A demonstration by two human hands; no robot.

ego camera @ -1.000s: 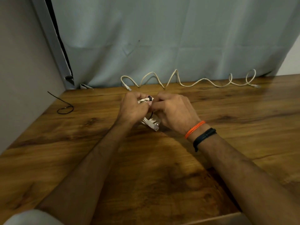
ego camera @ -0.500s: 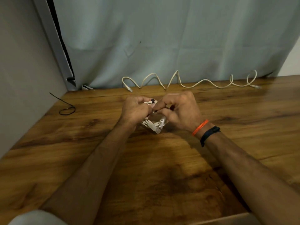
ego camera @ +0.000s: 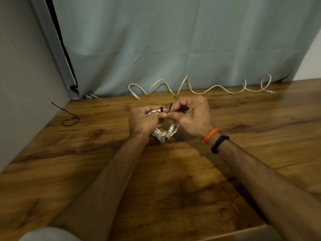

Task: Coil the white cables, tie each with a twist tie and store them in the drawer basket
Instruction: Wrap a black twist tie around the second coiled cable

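Currently, step: tying first coil.
Left hand: closed round coiled white cable, table centre.
Right hand: fingertips pinching black twist tie, end upright.
Next: likely wind tie ends together, snug.
Spare tie: 10 o'clock.
Loose cable: uncoiled, 12 o'clock, against curtain.
Drawer basket: unseen.

The right hand has pulled away from the left hand a little, and one end of the black twist tie now sticks up between them
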